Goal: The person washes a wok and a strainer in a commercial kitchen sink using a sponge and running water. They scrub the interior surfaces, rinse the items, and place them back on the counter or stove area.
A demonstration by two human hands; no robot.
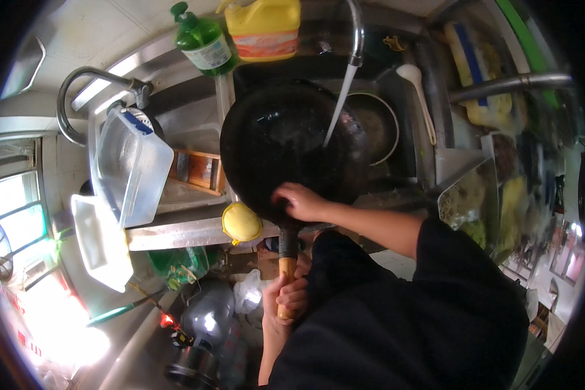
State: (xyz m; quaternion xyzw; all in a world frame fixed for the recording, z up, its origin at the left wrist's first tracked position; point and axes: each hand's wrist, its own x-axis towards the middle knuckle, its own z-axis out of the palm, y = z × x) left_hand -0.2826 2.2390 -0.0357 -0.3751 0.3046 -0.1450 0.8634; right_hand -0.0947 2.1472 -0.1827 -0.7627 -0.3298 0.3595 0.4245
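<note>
A large black wok [282, 141] rests across the sink, its handle pointing towards me. My left hand [288, 298] is closed around the wooden end of that handle [286, 268]. Over the wok's near inner wall, just above the handle joint, is my right hand [302, 202] with its fingers curled. Those fingertips are blurred, and whether they hold anything cannot be told. From the metal faucet [357, 34] a stream of water [341, 100] runs into the right side of the wok. A round pan [395, 126] sits in the basin, partly hidden by the wok.
Left of the wok are a clear plastic container [146, 170], a wooden rack [200, 170] and a yellow sponge [242, 223] on the sink edge. Behind stand a green pump bottle [207, 48] and a yellow jug [265, 29]. A white ladle [419, 102] lies on the right.
</note>
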